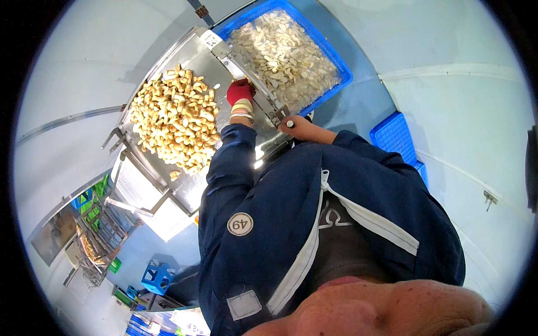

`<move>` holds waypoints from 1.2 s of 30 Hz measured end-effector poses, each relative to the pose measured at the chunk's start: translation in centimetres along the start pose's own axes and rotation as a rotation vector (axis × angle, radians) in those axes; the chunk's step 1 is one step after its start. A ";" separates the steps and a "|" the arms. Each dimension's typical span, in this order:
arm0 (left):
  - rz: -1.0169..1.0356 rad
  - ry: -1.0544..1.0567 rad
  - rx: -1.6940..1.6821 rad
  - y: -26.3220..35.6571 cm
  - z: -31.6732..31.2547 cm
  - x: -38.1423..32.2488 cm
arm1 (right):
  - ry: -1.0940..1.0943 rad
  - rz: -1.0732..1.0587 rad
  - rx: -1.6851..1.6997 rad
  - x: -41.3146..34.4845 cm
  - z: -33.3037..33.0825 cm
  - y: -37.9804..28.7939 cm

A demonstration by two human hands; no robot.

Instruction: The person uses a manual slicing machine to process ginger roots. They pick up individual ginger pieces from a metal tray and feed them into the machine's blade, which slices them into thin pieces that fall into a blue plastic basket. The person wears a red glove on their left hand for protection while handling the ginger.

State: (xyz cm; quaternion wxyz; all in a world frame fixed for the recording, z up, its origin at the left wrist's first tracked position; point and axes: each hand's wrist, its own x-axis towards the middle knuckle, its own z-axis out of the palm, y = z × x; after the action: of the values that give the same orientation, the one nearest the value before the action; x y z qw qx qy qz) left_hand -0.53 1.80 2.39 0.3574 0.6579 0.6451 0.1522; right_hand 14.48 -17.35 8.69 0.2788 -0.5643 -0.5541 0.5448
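My left hand (241, 92), in a red glove with pale bands at the wrist, rests with curled fingers at the metal slicing cutter (262, 90) on the steel table. Whether a piece is pinched in those fingers is hidden. Bare, my right hand (299, 128) grips the cutter's handle (290, 124), whose pale round end shows. To the left of the glove lies a heap of tan, knobbly root-like pieces (176, 119). Beyond the cutter, pale thin slices (281, 54) are spread on mesh inside a blue plastic tray (325, 44).
The steel table's (193, 54) left side has metal brackets (147, 164). White sheets (138, 197) hang below it. A blue crate (157, 277) stands on the floor at lower left, near a metal rack (105, 227). Blue trays (393, 136) lean against the right wall.
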 end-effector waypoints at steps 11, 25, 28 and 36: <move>-0.273 0.031 -0.322 4.2 -1.7 -1.7 | 0.029 0.001 0.005 0.2 0.1 1.8; -0.235 0.010 -0.340 3.4 -1.4 -1.3 | -0.006 -0.016 0.052 0.2 0.1 0.9; -0.288 0.024 -0.307 2.8 -1.2 -1.0 | -0.103 0.115 0.042 0.5 -1.9 -4.7; -0.076 0.254 -0.239 2.5 0.1 -1.5 | 0.029 0.029 -0.028 -0.2 0.0 1.5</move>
State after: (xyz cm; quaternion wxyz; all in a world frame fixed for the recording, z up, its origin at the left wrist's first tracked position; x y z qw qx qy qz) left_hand 1.19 0.60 4.39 0.3540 0.5614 0.6868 0.2962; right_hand 15.02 -17.86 7.40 0.2710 -0.5839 -0.5492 0.5329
